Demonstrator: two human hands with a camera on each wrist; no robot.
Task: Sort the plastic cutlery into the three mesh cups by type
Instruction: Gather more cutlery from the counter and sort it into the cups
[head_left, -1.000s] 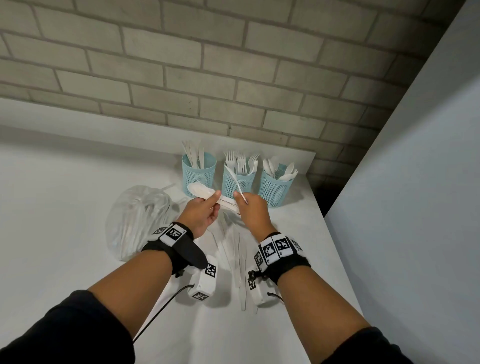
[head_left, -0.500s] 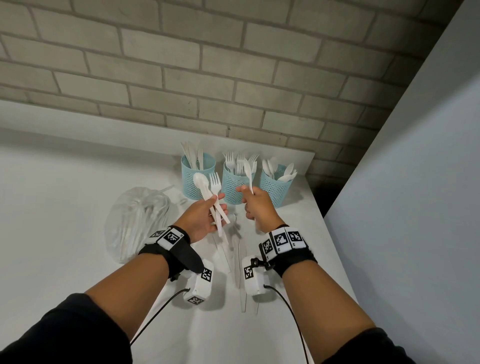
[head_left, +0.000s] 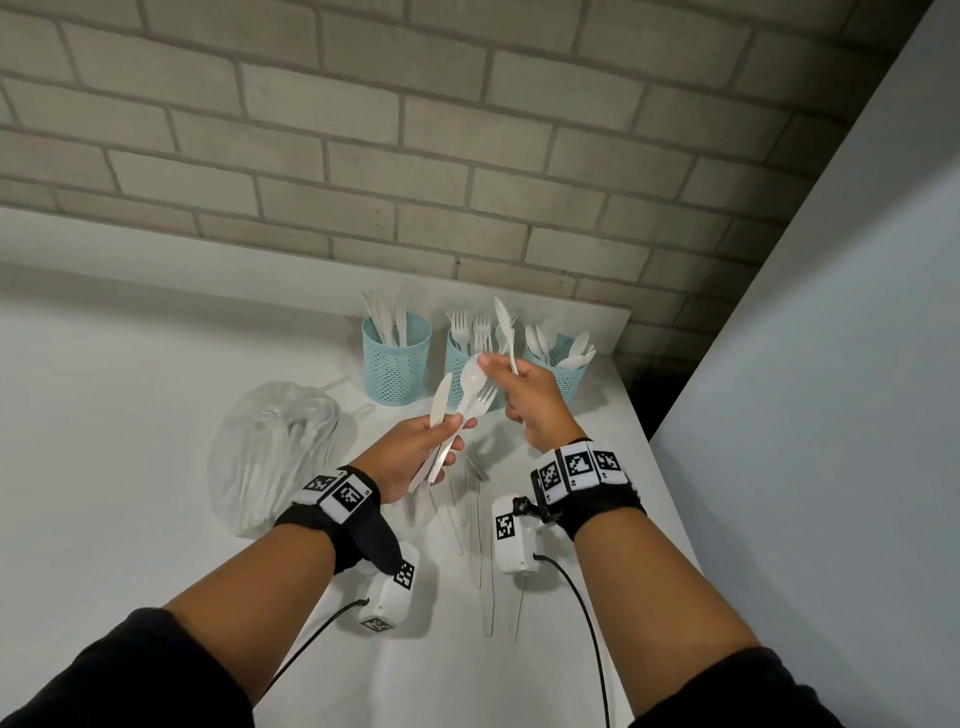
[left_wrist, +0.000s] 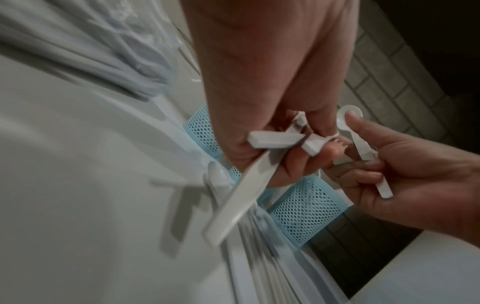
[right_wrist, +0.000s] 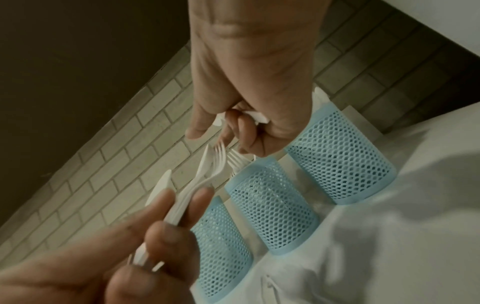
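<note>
Three blue mesh cups stand in a row at the back: the left cup holds knives, the middle cup forks, the right cup spoons. My left hand grips a bundle of white cutlery by the handles: a knife, a spoon and a fork. My right hand holds one spoon upright in front of the cups, and its fingertips touch the bowl of the bundle's spoon. The right wrist view shows the bundle beside the cups.
A clear plastic bag with more cutlery lies to the left. Several loose pieces lie on the white table between my wrists. The table's right edge is close, with a grey wall beyond. A brick wall stands behind the cups.
My left hand has tipped its bundle upright and toward the right hand. The right hand, still holding its spoon, has lifted it higher and now touches the bundle's spoon.
</note>
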